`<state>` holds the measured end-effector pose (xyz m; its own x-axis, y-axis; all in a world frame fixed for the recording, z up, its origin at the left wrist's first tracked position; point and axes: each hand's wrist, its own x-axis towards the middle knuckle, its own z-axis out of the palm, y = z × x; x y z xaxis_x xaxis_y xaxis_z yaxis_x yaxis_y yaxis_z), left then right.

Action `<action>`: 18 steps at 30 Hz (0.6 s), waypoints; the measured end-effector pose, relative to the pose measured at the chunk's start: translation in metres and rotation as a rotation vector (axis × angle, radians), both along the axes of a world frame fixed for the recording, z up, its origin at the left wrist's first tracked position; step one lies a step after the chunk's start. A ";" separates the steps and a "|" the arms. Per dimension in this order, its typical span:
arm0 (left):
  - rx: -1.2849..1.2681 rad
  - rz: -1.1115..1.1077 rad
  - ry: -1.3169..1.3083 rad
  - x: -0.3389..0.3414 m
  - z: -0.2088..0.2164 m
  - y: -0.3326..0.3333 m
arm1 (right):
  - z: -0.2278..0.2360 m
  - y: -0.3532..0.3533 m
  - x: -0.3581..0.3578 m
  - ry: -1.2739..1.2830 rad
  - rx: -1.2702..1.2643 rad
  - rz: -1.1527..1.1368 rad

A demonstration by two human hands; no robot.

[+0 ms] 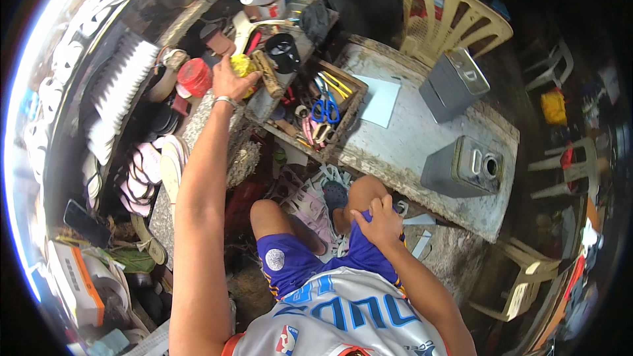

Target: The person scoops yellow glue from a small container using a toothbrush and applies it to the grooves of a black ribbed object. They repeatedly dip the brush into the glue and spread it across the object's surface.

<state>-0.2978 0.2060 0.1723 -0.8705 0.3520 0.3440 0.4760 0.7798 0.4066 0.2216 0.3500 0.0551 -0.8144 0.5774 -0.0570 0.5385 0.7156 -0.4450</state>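
At the upper left, my left hand (231,84) is stretched out over a cluttered ledge. Its thumb and forefinger close around a crumpled yellow lump (242,64), with more yellow showing below the thumb; the other fingers are partly hidden. Just left of that hand stands a red round container (195,77). A rough stick-like piece (266,74) and a black cup (282,53) lie to its right. My right hand (382,222) holds nothing and rests on my right thigh by the knee, fingers apart.
A wooden tray (353,102) holds blue-handled scissors (326,111) and other tools. Two metal cans (455,86) (461,166) and a pale sheet (380,101) occupy the worn table (395,151). A yellowish plastic chair (448,16) stands behind. Sandals (142,175) and a phone (87,223) lie left.
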 end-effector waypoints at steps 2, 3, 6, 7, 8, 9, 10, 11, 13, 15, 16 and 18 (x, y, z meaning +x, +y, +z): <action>0.066 -0.077 -0.106 -0.011 0.002 -0.007 | -0.002 0.000 0.002 0.046 0.049 0.025; 0.140 -0.104 -0.055 -0.012 0.003 -0.010 | -0.003 0.000 0.003 0.050 0.086 0.014; 0.199 -0.223 -0.001 -0.011 0.026 -0.017 | -0.010 0.003 0.005 0.073 0.075 0.019; 0.159 -0.228 0.157 -0.005 0.037 -0.017 | -0.012 0.004 0.007 0.125 0.074 0.025; 0.173 -0.300 0.138 0.003 0.051 -0.016 | -0.014 0.005 0.009 0.164 0.049 0.025; 0.180 -0.300 0.016 0.014 0.067 -0.017 | -0.014 0.005 0.012 0.192 0.050 0.016; 0.112 -0.264 0.165 0.031 0.076 -0.017 | -0.014 0.005 0.015 0.182 0.018 0.017; 0.044 -0.178 0.268 0.048 0.087 -0.018 | -0.012 0.006 0.018 0.179 -0.013 0.029; 0.047 -0.307 0.207 0.082 0.109 -0.016 | -0.002 0.010 0.027 0.248 -0.114 -0.022; 0.064 -0.509 0.189 0.119 0.116 -0.005 | 0.015 0.019 0.032 0.248 -0.242 -0.071; 0.159 -0.565 0.050 0.139 0.112 0.006 | 0.027 0.025 0.040 0.359 -0.336 -0.127; 0.183 -0.674 -0.075 0.180 0.097 0.027 | 0.053 0.045 0.049 0.466 -0.115 -0.247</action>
